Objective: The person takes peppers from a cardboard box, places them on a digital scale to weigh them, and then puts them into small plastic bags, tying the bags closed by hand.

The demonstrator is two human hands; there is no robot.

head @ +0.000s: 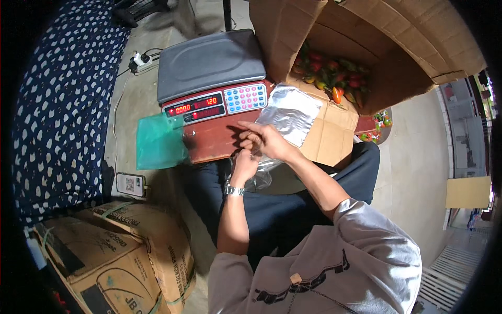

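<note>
My left hand [246,167], with a metal watch at its wrist, is closed on the gathered part of a clear plastic bag [261,178] that hangs over my lap. Just above it, my right hand [268,141] has its index finger stretched out to the left, its other fingers curled close to the left hand; whether it grips the bag is unclear. Beyond the hands stands a digital scale [211,66] with a grey platter and a lit red display. A stack of silvery plastic bags [292,114] lies right of its keypad. Green plastic [159,143] lies at its left corner.
An open cardboard box [408,82] at the upper right holds red and green peppers [337,78]. Packed peppers [376,131] sit in a container beyond my knee. Strapped cartons [117,251] stand lower left. A phone [131,184] and a power strip [141,61] lie at left.
</note>
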